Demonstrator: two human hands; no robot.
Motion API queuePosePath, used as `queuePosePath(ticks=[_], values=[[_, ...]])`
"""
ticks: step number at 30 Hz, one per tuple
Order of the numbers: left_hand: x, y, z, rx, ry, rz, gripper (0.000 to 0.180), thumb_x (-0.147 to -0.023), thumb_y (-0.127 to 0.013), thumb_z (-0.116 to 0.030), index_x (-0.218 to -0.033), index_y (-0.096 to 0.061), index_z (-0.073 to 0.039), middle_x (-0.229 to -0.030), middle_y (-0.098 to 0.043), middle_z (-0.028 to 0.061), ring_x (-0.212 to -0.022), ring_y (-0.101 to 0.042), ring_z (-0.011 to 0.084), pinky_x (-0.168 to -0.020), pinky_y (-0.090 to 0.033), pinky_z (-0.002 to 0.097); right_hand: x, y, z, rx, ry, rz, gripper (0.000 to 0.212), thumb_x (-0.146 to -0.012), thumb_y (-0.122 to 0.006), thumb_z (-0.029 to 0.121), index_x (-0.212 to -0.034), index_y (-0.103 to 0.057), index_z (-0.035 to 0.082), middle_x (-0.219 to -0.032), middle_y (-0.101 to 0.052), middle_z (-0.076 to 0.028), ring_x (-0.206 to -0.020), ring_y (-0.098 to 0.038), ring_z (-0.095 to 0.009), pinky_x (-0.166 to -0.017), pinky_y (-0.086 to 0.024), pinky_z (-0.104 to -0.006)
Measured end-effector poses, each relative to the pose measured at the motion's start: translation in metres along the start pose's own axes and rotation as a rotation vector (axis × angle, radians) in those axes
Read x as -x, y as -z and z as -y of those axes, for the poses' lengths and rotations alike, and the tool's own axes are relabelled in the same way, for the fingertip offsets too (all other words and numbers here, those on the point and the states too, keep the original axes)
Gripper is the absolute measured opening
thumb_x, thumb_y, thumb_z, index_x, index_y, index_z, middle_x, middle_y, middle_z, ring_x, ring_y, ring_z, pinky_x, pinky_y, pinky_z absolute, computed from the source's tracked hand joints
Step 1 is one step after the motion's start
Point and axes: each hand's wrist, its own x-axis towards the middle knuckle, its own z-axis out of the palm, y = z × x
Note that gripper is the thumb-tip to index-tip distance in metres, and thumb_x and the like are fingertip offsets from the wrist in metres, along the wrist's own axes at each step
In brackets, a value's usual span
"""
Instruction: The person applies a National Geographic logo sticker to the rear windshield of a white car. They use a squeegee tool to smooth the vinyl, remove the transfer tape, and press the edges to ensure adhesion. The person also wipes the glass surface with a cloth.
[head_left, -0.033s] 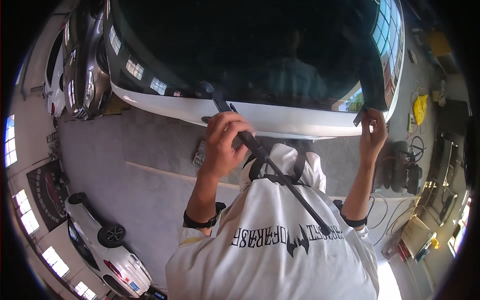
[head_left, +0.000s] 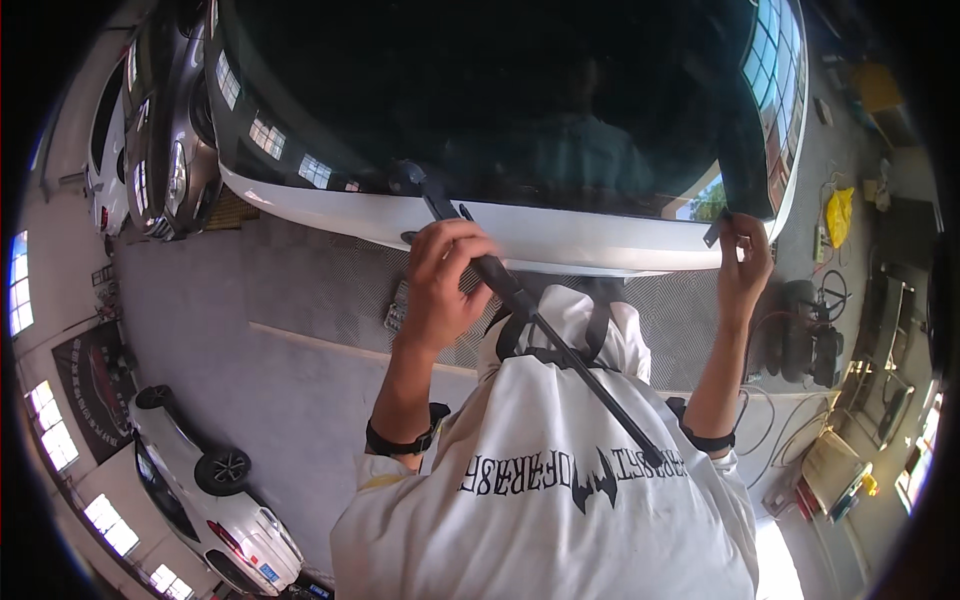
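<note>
A dark wiper arm (head_left: 497, 277) stands lifted off the tinted window (head_left: 480, 110) of a white car, its base at the glass's lower edge. My left hand (head_left: 445, 285) is closed around the arm near that base, and the thin far end slants back over my white top. At the glass's lower right corner, my right hand (head_left: 745, 262) pinches a small flat dark piece (head_left: 713, 235) between thumb and fingers. Its exact kind cannot be made out, and my fingers cover part of it. Below the glass runs the car's white body panel (head_left: 590, 240).
At left are parked a dark car (head_left: 172, 130) and a white car (head_left: 215, 500). On the right stand black equipment (head_left: 805, 340) with loose hoses, a yellow bag (head_left: 841, 218) and a cart (head_left: 825, 470). Grey grated flooring (head_left: 320, 290) lies under the car.
</note>
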Motion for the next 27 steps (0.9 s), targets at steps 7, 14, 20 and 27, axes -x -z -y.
queuePosePath(ticks=[7,14,20,27], values=[[0.003,-0.013,0.019,-0.084,0.016,-0.082,0.035,-0.077,-0.085,-0.005,-0.106,-0.065,-0.007,-0.11,-0.065,0.0083,-0.106,-0.063,0.0295,-0.097,-0.048,0.0423,0.012,0.0,-0.011,0.03,-0.058,0.124,0.022,-0.1,-0.065,0.021,-0.109,-0.067,0.001,-0.094,-0.071,-0.01,-0.086,-0.067,-0.018,-0.082,-0.053,-0.0344],[0.062,-0.055,0.064,-0.038,0.297,-0.276,0.047,-0.083,-0.081,-0.011,-0.121,-0.055,-0.001,-0.114,-0.057,0.0147,-0.109,-0.059,0.0345,-0.095,-0.047,0.0458,0.033,0.002,-0.002,-0.192,-0.152,0.307,0.021,-0.102,-0.061,0.019,-0.11,-0.064,-0.001,-0.099,-0.066,-0.008,-0.09,-0.06,-0.015,-0.083,-0.049,-0.0306],[0.061,-0.095,0.079,-0.212,0.072,0.114,0.084,-0.091,-0.075,-0.032,-0.149,-0.034,0.014,-0.155,-0.034,0.0337,-0.144,-0.035,0.0486,-0.118,-0.032,0.0542,0.039,0.019,-0.012,-0.182,-0.195,0.288,0.018,-0.102,-0.059,0.012,-0.113,-0.063,-0.003,-0.102,-0.064,-0.007,-0.097,-0.058,-0.013,-0.09,-0.045,-0.0288],[0.02,-0.149,0.067,-0.265,-0.036,0.201,0.102,-0.096,-0.06,-0.058,-0.158,-0.019,0.012,-0.165,-0.014,0.0356,-0.153,-0.016,0.0528,-0.124,-0.016,0.0598,0.036,0.015,-0.016,-0.18,-0.158,0.284,0.018,-0.102,-0.058,0.009,-0.113,-0.064,-0.004,-0.104,-0.065,-0.007,-0.096,-0.06,-0.015,-0.092,-0.046,-0.0302]])
